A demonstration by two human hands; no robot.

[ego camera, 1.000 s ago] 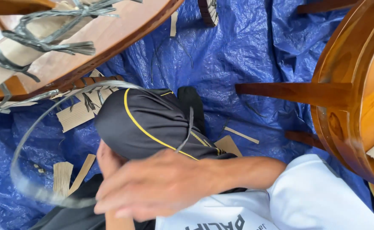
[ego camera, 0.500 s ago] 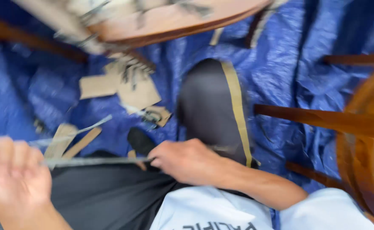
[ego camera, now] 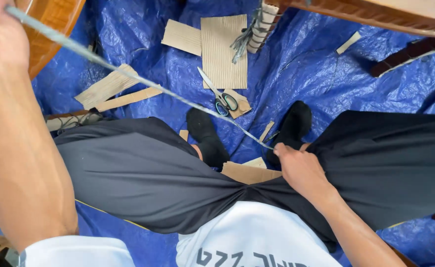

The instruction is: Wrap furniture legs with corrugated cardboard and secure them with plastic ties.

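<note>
A long grey flat strip [ego camera: 128, 74] runs taut from upper left down to the middle. My left hand [ego camera: 0, 34] is raised at the top left corner and grips its upper end. My right hand [ego camera: 299, 168] pinches its lower end just above my right thigh, next to a black-socked foot [ego camera: 291, 123]. I sit with legs spread in dark trousers [ego camera: 128, 173] on a blue tarpaulin [ego camera: 301, 74]. Scissors [ego camera: 220, 96] with green-ringed handles lie on the tarpaulin under the strip, between my feet.
Cardboard pieces [ego camera: 225, 49] and offcuts [ego camera: 108, 89] lie scattered on the tarpaulin. Varnished wooden furniture parts stand at the top left [ego camera: 49, 24] and top right [ego camera: 376, 15]. A leg wrapped in strips [ego camera: 262, 24] hangs near the top centre.
The view swung down to my lap. The strip, earlier curved in a loop, is now pulled straight. My left hand rose to the upper left and my right hand moved right.
</note>
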